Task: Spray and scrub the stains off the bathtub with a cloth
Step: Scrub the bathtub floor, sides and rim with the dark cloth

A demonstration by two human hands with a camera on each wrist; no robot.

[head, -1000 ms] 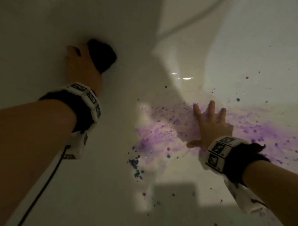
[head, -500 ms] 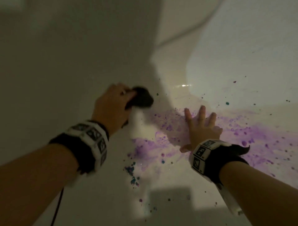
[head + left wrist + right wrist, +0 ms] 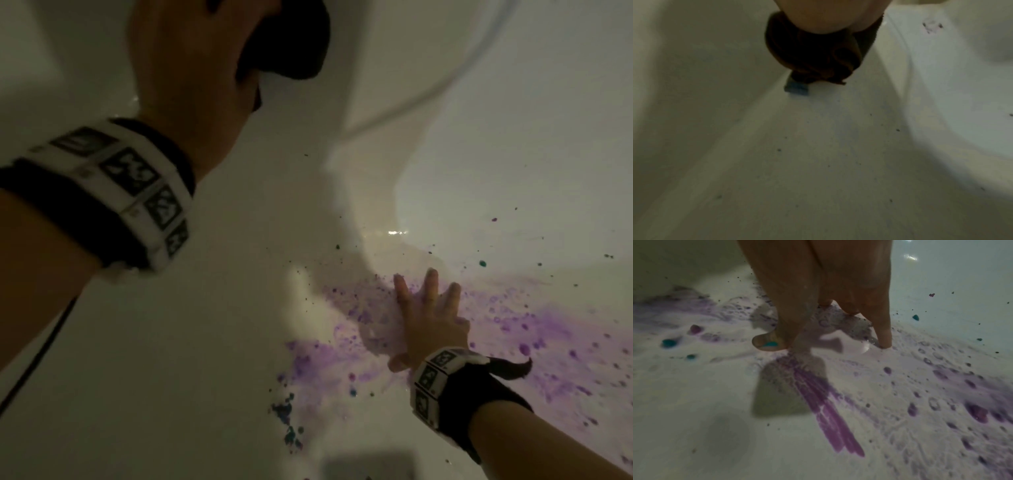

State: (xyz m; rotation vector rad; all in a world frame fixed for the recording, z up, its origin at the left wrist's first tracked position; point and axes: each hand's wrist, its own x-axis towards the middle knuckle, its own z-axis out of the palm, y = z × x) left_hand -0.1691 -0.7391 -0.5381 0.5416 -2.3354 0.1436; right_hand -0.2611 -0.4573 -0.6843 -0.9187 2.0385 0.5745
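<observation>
My left hand point(image 3: 205, 51) grips a bunched dark cloth point(image 3: 291, 44) high in the head view, close to the camera; the left wrist view shows the cloth point(image 3: 818, 55) as dark brown folds under my palm, above the tub floor. A wide purple stain point(image 3: 359, 346) with teal specks spreads over the white bathtub floor point(image 3: 205, 342). My right hand point(image 3: 428, 318) lies flat on the stain with fingers spread. In the right wrist view its fingertips point(image 3: 884, 337) press the wet floor, and purple streaks point(image 3: 830, 410) run toward the camera.
The white tub wall point(image 3: 513, 120) curves up at the right and back. Teal blotches point(image 3: 286, 414) sit at the stain's near left edge. A small blue object point(image 3: 797, 89) lies at the floor's edge beyond the cloth. Dark specks dot the floor.
My left hand with the cloth swung down toward the stain, then rose up close to the camera. My right hand stayed flat on the stain.
</observation>
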